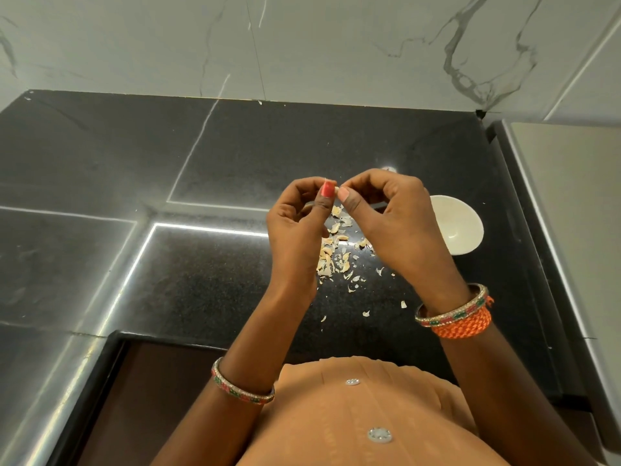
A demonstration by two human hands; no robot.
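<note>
Both hands are raised above the black countertop (218,156). Left hand (295,227) and right hand (393,216) pinch one garlic clove (336,189) between thumbs and fingertips, above the garlic peels (336,250) beside a white bowl (453,227).

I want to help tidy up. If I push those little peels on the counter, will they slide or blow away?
The peels look thin and curled, so probably light; a puff may scatter them. The counter looks glossy, so they should slide easily. Tiny flakes may crumble.
</note>
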